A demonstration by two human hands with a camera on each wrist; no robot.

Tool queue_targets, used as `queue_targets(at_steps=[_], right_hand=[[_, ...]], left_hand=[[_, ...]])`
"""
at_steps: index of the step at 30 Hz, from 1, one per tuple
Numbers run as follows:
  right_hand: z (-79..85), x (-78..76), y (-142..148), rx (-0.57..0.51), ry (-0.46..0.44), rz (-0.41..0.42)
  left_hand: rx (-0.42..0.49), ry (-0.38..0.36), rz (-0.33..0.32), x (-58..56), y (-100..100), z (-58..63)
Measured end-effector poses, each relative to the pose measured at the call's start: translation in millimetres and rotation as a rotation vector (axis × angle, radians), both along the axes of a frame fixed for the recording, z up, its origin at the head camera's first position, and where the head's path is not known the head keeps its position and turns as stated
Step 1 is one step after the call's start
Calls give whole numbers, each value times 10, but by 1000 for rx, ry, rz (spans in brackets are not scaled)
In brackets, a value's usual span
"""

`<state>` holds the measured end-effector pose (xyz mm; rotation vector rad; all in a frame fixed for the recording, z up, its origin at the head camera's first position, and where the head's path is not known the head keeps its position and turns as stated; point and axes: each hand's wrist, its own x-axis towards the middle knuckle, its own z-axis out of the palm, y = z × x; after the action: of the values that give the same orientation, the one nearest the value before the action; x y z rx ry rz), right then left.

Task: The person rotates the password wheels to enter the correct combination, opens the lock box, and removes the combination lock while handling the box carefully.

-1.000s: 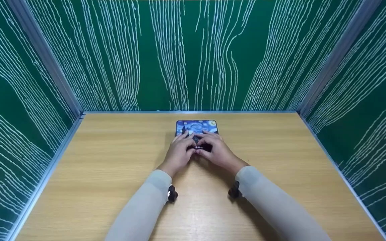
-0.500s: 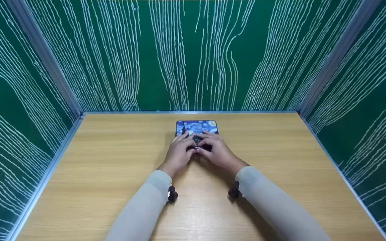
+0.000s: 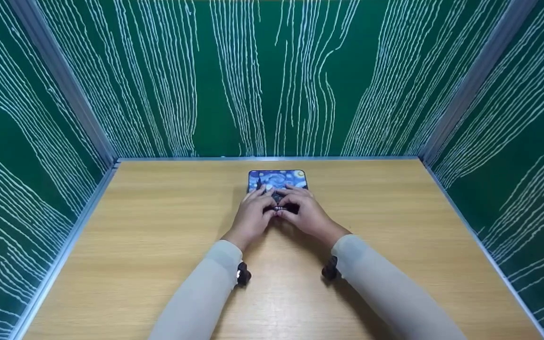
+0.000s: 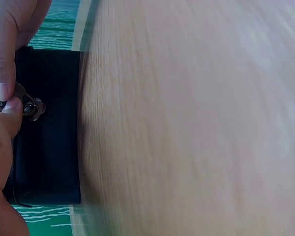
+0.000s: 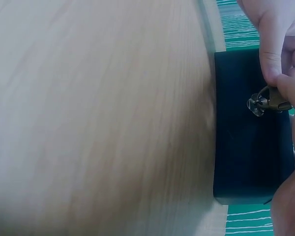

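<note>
Box (image 3: 277,178) sits on the wooden tabletop (image 3: 168,212), ctr of the head frame, nr the table's far edge. Lid has a swirly blue night-sky print w/ a dark spire at L and a yellow disc in its upper R corner; front face is dark, plain, seen at L in the left wrist view and at R in the right wrist view.

Padlock (image 5: 279,100), brass-coloured, hangs at the front face; its curved shackle meets a shiny metal clasp (image 5: 255,104). Can't tell if the shackle is locked. Head view shows a row of small pale marks btwn the thumbs.

Left hand (image 3: 251,213): fingers bent, some tips resting on the lid, thumb & a finger pinching the padlock. Right hand (image 3: 309,212): same pose mirrored, other fingers over the lid's R part, thumb & finger on the padlock too. Thumb tips v. close together, just below ctr of the head frame. Exact grip partly hidden.

Light grey sleeves (image 3: 196,293) run in from the bottom edge, w/ a small dark device (image 3: 243,274) at each cuff. Bkgd: green walls (image 3: 215,94) w/ wavy white lines; metal posts (image 3: 69,80) in the upper L & upper R corners.
</note>
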<state>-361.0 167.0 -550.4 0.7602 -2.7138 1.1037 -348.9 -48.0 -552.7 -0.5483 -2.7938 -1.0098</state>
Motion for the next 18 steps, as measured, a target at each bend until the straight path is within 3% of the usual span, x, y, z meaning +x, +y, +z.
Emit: queue_targets(at_steps=[8,18], right_hand=[[10,6,-8,-4,9,6],[4,2,0,-15,30,24]], left_hand=[[-6,-25,13,2,-4,16],[-12,28,2,-6,3,-4]])
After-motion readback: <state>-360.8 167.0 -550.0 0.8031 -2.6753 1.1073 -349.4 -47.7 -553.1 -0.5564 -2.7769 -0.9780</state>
